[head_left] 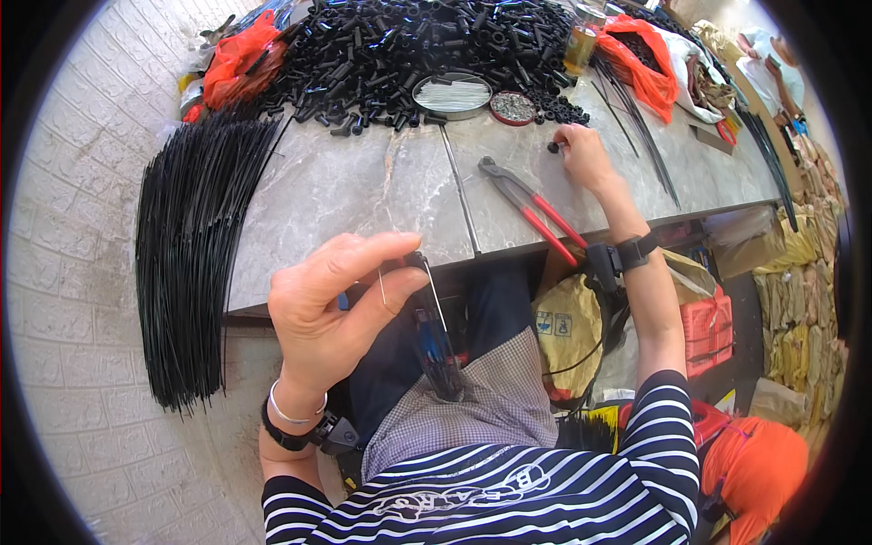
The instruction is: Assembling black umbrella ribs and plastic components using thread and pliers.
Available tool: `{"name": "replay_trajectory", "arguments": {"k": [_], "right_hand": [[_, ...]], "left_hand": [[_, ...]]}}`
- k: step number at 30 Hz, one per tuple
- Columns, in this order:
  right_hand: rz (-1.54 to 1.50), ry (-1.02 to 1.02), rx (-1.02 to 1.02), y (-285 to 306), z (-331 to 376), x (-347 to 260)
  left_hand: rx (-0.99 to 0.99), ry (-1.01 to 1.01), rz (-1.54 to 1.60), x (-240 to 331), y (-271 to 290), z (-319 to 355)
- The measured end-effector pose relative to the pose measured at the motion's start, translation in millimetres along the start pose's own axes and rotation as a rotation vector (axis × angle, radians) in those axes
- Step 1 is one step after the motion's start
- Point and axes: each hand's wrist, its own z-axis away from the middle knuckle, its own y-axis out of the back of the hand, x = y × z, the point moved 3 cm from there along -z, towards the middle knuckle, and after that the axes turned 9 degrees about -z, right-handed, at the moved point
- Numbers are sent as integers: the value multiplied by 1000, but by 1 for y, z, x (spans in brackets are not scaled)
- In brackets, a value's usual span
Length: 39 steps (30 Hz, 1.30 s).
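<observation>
Raised over the near table edge, my left hand (341, 304) is closed, thumb against fingers, on a dark, slim object (434, 341) that runs down toward my lap. A thin, bright metal pin (437, 304) lies along its upper part; its exact kind cannot be made out. My right hand (586, 156) reaches to the far right of the tabletop, fingertips closed on a small, round black piece (553, 147). Red-handled pincers (536, 207) lie just left of my right forearm. A red-rimmed dish of small metal bits (513, 108) and a round tin of thin white rods (452, 95) stand beyond them.
A big heap of black bolt-shaped parts (391, 54) covers the table's back. Long black strands (195, 254) hang over the left edge. Orange bags (241, 68) flank the heap. A glass jar (579, 47) stands at the back right. A red basket (707, 331) sits below the table.
</observation>
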Motion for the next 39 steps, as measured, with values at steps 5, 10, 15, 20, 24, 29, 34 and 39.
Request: {"name": "replay_trajectory", "arguments": {"k": [5, 10, 15, 20, 24, 29, 34, 39], "right_hand": [[-47, -78, 31, 12, 5, 4], [-97, -218, 78, 17, 2, -12], [41, -297, -60, 6, 1, -27], [24, -257, -135, 9, 4, -17], [-742, -250, -142, 45, 13, -108], [-1081, 155, -255, 119, 35, -255], [-714, 277, -424, 136, 40, -281], [-536, 367, -385, 137, 44, -284]], "left_hand": [[11, -9, 8, 1, 1, 2], [3, -7, -24, 4, 2, 3], [10, -19, -65, 6, 6, 4], [-97, -6, -8, 10, 1, -3], [-48, 32, 13, 7, -9, -6], [-51, 141, 52, 7, -12, -5], [9, 59, 79, 5, -22, -11], [-8, 68, 106, 13, -19, -12]]}}
